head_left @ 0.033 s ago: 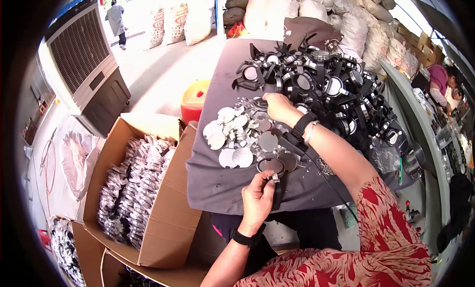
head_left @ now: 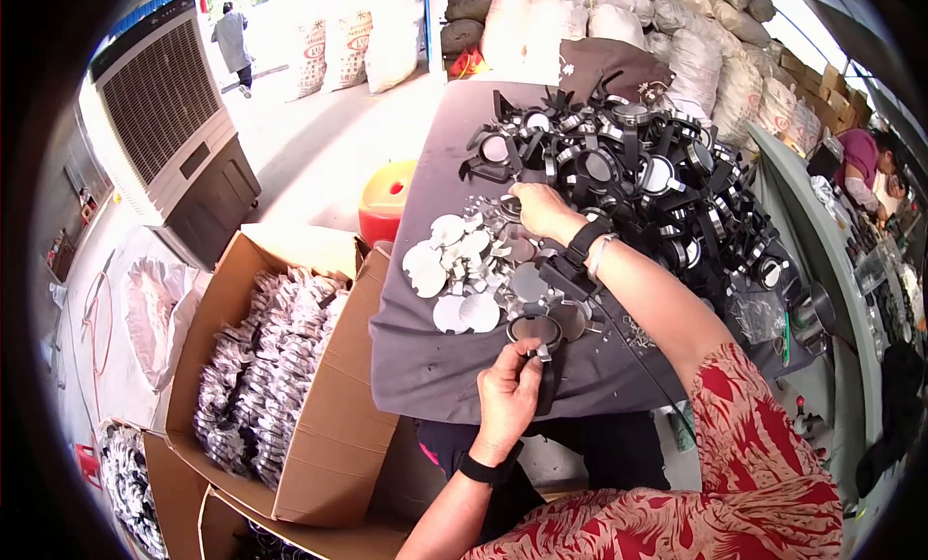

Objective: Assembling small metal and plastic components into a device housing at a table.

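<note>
Cardboard box (head_left: 319, 434), open-topped, is set on the floor just left of the tabletop (head_left: 425, 367) and is filled with a heap of silver-and-black finished pieces (head_left: 256, 376). A second cardboard box (head_left: 164, 483), lower left, is seen with similar pieces inside, only partly in view. Grey cloth is spread over the tabletop. On it are listed: a loose cluster of silver round discs (head_left: 454, 260) at the centre, and a large pile of black strapped round frames (head_left: 638, 173) across the far right.

Left hand (head_left: 507, 391): raised from the lower edge, fingers closed around a black round frame with strap (head_left: 538, 336) at the near edge of the tabletop. Right hand (head_left: 541, 210): stretched forward across the tabletop, palm down, fingers curled on the parts at the edge of the frame pile; what is gripped cannot be told. Black bands are worn on both wrists.
</note>
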`<action>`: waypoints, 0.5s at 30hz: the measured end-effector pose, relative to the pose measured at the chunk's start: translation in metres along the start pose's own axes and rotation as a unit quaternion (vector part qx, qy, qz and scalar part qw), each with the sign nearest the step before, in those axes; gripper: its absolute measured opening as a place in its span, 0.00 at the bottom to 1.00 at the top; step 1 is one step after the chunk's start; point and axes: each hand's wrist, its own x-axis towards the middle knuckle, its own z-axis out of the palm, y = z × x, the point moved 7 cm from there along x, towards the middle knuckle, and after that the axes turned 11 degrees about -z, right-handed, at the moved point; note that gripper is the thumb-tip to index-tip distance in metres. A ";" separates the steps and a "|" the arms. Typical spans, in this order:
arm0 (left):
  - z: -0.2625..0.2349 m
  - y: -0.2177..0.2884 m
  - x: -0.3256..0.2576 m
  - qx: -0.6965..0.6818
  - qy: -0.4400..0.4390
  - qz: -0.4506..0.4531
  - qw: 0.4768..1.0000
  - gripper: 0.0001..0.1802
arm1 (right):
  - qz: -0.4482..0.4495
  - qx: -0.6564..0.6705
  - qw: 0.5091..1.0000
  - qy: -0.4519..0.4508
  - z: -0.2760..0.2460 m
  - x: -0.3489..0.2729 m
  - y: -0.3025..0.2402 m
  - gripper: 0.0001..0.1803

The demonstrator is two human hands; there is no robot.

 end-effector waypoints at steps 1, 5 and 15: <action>0.000 0.004 -0.001 0.012 0.004 0.004 1.000 0.10 | -0.031 0.018 0.999 0.012 0.009 0.016 0.001 0.25; 0.000 0.010 -0.007 0.030 0.016 0.016 0.999 0.10 | -0.058 -0.009 0.992 -0.109 0.046 0.051 -0.001 0.29; -0.004 0.020 -0.004 0.076 0.033 0.050 0.995 0.10 | -0.081 -0.007 0.966 -0.245 0.044 0.010 -0.046 0.31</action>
